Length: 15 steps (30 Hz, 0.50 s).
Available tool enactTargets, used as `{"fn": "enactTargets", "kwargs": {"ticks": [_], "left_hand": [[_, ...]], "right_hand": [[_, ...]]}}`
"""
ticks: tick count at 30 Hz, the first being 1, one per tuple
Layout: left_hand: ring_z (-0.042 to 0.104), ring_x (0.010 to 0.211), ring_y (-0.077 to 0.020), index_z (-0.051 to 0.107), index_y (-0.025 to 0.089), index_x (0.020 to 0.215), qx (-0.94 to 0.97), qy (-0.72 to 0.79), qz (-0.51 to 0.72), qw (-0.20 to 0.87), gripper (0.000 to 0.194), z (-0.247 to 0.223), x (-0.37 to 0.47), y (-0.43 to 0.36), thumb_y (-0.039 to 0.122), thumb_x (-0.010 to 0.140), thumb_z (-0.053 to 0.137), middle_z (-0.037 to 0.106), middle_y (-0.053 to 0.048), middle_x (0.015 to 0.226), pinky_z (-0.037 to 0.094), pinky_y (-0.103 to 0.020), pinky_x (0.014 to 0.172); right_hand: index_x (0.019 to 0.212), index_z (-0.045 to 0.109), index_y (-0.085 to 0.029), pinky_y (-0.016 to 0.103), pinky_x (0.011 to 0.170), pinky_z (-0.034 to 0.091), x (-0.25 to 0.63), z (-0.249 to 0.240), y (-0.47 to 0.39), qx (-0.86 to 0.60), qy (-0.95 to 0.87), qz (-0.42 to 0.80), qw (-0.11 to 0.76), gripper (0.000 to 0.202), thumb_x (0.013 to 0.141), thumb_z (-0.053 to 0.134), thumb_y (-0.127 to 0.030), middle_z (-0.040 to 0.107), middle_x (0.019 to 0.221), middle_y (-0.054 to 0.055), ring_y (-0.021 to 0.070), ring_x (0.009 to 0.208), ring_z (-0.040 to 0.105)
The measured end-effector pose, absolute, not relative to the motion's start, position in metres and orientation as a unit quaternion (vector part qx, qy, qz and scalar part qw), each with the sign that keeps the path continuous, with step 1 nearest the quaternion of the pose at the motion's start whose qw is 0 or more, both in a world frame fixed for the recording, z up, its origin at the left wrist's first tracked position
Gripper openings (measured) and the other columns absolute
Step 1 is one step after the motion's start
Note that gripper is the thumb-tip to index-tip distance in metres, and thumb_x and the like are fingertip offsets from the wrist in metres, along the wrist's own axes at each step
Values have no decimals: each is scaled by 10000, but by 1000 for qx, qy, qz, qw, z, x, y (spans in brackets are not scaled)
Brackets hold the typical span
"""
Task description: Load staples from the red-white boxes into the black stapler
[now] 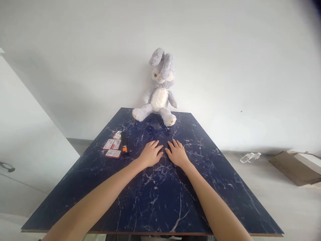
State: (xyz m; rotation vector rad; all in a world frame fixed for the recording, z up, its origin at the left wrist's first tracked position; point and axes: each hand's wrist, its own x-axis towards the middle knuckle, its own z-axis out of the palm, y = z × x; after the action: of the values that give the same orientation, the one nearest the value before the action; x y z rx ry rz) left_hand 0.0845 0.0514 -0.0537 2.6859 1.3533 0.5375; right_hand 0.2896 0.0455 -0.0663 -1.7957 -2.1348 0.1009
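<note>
My left hand lies palm down on the dark blue marbled table, fingers stretched out and holding nothing. Beside it, a small gap away, my right hand rests flat in the same way, also holding nothing. To the left of my left hand lies a long black box-like item with an orange patch. Against it sit several small white-and-red boxes, grouped close together. Beyond both hands, a grey plush rabbit sits upright at the table's far edge, its feet pointing toward me.
A pale wall rises behind the table. On the floor to the right are clear plastic bottles and an open cardboard box. A white panel with a dark handle stands at the left.
</note>
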Motion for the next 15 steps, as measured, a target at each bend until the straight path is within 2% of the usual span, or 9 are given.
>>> {"fn": "enactTargets", "kwargs": {"ticks": [5,9,11,13,15], "left_hand": [[363,1449,-334,566,192,1420,880,435,183,42,525,-57,88,46,470,1024,361,449,-134,1550,324,-526,1158],[478,1354,-296,659,209,1300,873,412,261,-20,402,-39,80,40,352,1015,413,601,-98,1415,304,-523,1167],[513,1314,-266,699,248,1217,860,388,324,-76,331,-20,50,41,304,991,463,655,-52,1346,246,-512,1199],[570,1235,-262,737,258,1091,807,417,401,-117,262,-2,-1,46,301,953,518,719,-43,1219,281,-499,1177],[600,1188,-271,717,222,1136,720,511,452,-128,298,6,-59,58,320,944,511,718,-78,1205,348,-477,1127]], "right_hand": [[1514,433,-185,520,1181,200,288,-56,40,-644,-753,41,127,610,1014,346,-524,317,1611,164,385,1480,258],[1515,432,-190,508,1187,193,289,-53,39,-642,-756,36,126,610,1015,334,-527,317,1612,156,383,1484,253],[1512,438,-186,513,1186,194,290,-53,39,-641,-756,36,127,613,1016,328,-529,322,1608,164,390,1482,259],[1506,446,-183,521,1181,201,290,-53,39,-639,-758,40,125,615,1015,325,-533,331,1602,174,398,1476,270],[1501,454,-179,526,1175,209,289,-52,39,-637,-759,42,126,612,1016,326,-529,335,1598,181,401,1471,278]]}}
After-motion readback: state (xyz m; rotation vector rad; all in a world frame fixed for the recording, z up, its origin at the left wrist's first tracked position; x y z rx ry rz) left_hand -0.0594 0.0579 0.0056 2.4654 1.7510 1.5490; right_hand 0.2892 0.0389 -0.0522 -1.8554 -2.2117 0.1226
